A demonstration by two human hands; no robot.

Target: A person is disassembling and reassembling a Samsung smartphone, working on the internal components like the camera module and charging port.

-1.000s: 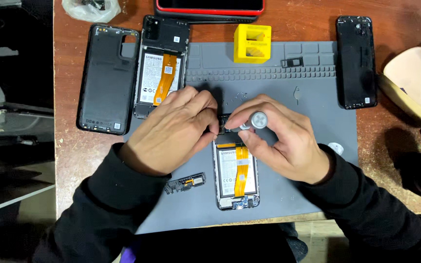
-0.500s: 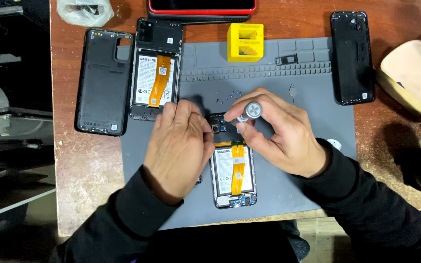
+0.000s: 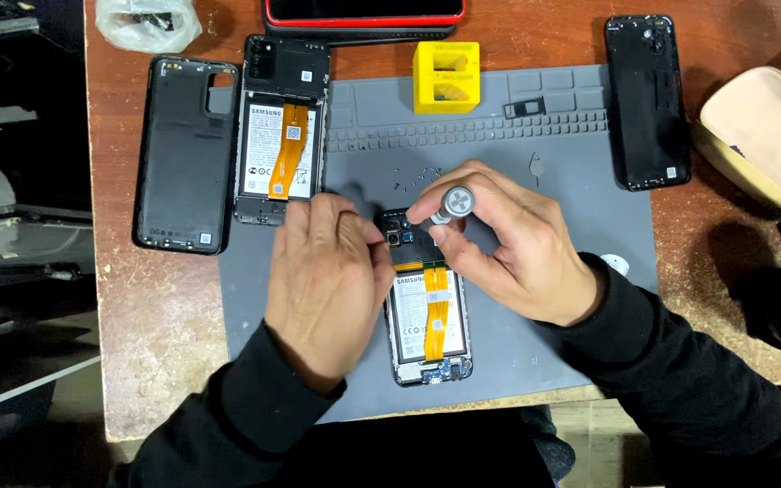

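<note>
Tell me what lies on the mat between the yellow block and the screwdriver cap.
In the head view, a few tiny loose screws lie on the grey mat between the yellow block and screwdriver; otherwise bare.

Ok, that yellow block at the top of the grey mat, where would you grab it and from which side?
Take the yellow block by its two outer side walls, coming straight down from above. It stands as a small square cube on the grey mat, with flat left and right faces free; its top has open slots, so pinch the sides rather than the top. The opened phone lies apart to its left.
</note>
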